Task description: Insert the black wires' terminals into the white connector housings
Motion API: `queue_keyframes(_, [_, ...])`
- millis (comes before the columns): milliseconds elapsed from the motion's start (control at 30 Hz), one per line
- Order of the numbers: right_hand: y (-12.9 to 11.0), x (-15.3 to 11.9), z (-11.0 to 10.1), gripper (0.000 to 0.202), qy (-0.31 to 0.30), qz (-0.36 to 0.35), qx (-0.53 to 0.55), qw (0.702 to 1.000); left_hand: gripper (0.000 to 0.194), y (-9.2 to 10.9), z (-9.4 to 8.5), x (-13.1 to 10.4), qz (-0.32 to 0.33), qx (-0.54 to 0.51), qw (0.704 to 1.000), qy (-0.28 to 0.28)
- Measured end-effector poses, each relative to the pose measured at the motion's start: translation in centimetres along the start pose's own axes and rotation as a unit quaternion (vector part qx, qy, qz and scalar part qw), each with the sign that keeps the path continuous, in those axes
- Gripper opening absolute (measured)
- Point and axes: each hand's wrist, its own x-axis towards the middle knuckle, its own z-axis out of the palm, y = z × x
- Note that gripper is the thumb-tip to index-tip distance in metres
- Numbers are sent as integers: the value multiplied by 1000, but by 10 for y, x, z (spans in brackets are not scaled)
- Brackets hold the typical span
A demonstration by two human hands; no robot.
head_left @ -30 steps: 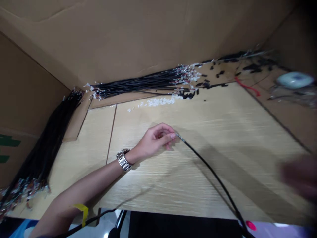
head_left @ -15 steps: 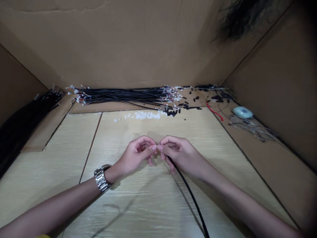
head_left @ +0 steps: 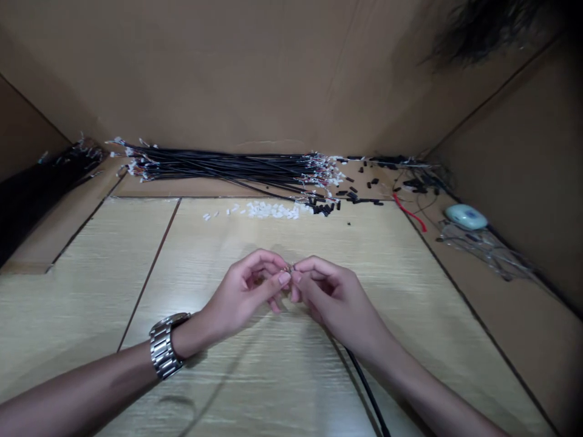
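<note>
A left hand [head_left: 248, 291] and a right hand [head_left: 344, 297] meet over a pale wooden tabletop [head_left: 446, 340], thumbs and forefingers pinched narrowly on the thin wires [head_left: 289, 269] ending a black cable [head_left: 368, 391], near loose white plastic pieces [head_left: 273, 210]. A second ago the right was a blur well apart; since the last half-second, it hides more of the cable, which now emerges below its wrist.

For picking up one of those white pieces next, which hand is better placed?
Probably the left hand: the white pieces lie beyond it, while the black cable runs out from beneath the right hand. Both hands look occupied pinching at the cable's tip, though.
</note>
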Motion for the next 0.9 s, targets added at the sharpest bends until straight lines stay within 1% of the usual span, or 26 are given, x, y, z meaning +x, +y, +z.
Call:
queue_keyframes(167, [4, 2, 4, 13, 12, -15, 1, 1000, 13, 0, 2, 1, -1, 18, 1000, 5])
queue_keyframes(367, [6, 1, 6, 18, 18, -5, 30, 999, 11, -1, 1, 0, -2, 22, 1000, 4])
queue_keyframes(533, [3, -1, 6, 19, 34, -14, 31, 999, 11, -2, 1, 1, 1, 21, 1000, 0])
queue_keyframes(733, [2, -1, 7, 19, 34, -20, -6, 999, 16, 1, 2, -1, 6, 33, 999, 5])
queue_keyframes(900, [4, -1, 7, 21, 34, -23, -26, 999, 14, -1, 1, 0, 3, 46, 999, 13])
